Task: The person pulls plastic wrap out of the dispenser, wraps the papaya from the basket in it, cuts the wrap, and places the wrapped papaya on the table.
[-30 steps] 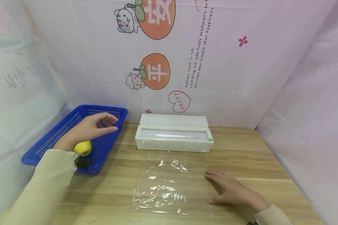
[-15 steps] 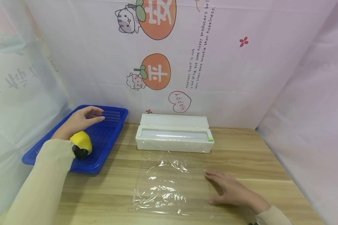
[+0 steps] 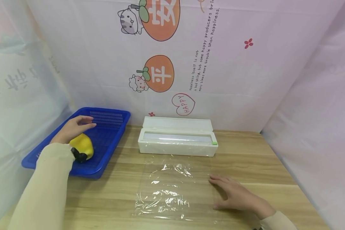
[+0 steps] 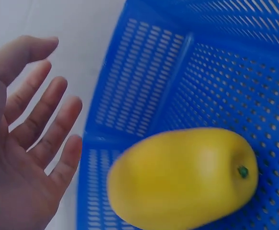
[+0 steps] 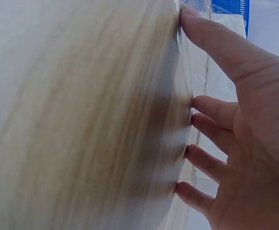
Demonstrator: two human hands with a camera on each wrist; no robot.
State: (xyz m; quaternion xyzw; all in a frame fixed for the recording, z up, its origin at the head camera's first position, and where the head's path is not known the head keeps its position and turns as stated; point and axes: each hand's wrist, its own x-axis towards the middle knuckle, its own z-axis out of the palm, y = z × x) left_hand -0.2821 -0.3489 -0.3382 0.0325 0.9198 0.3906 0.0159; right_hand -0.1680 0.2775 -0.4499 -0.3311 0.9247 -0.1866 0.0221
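Observation:
My left hand [image 3: 72, 128] hovers over the blue basket [image 3: 110, 147], fingers loosely bent and holding nothing. A smooth yellow oblong fruit [image 4: 178, 177] with a green stem spot lies in that basket; the left wrist view has the hand apart from it. In the head view the black wrist camera partly covers the fruit [image 3: 84, 145]. Clear cling film [image 3: 172, 191] is spread flat on the wooden table. It reaches down from the white wrap dispenser [image 3: 175, 148], whose lid stands raised. My right hand [image 3: 234, 193] rests its fingertips and thumb on the table at the film's right edge.
A printed white cloth [image 3: 224, 70] hangs as a wall right behind the dispenser, and more cloth closes both sides. Wooden tabletop [image 3: 256, 159] extends to the right of the film.
My left hand has moved left and sunk lower over the basket, and more of the fruit now shows. The right hand and the film have stayed in place.

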